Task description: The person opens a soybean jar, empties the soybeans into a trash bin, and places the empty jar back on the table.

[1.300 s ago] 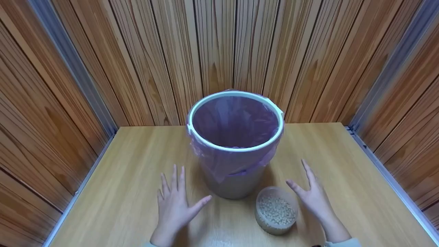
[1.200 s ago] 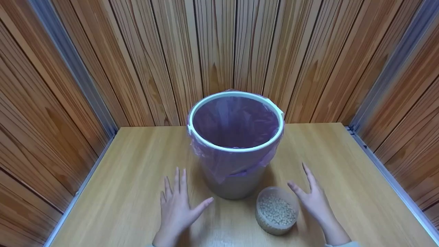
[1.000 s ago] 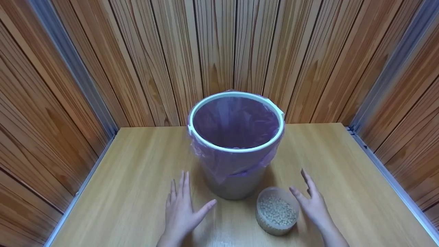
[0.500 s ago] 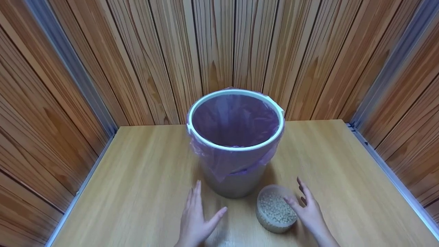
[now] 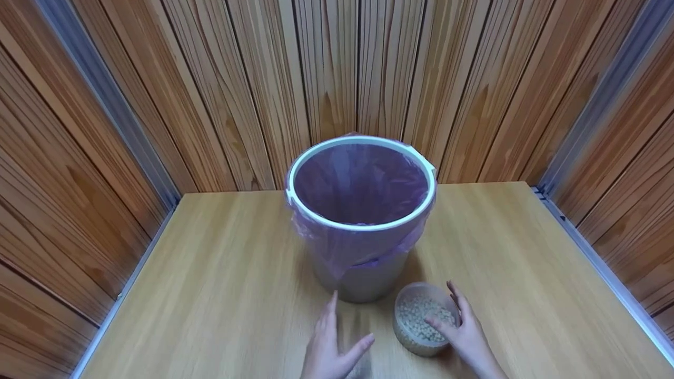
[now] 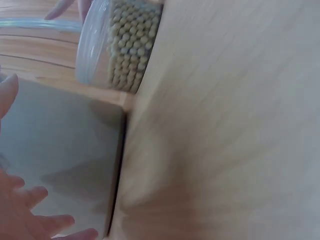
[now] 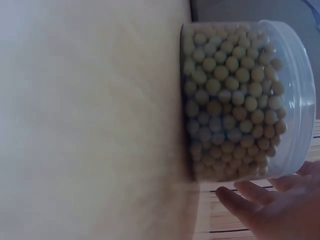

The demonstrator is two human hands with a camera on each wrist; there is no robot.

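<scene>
Tub (image 5: pixel 409 341): upright on the bench (image 5: pixel 231 295), near the bin (image 5: pixel 368 284), holding small pale balls (image 5: pixel 417 315).
Left hand (image 5: pixel 329 350): I see straight fingers and a spread thumb in front of the bin.
Right hand (image 5: pixel 465 336): parted fingers and thumb straddle the tub's right rim; I cannot tell whether they touch it.

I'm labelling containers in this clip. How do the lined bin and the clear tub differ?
The bin is far larger than the tub. The bin is grey with a purple liner; the tub is see-through. Pale beans fill much of the tub; only liner shows inside the bin. Both stand upright and open-topped on the table.
</scene>
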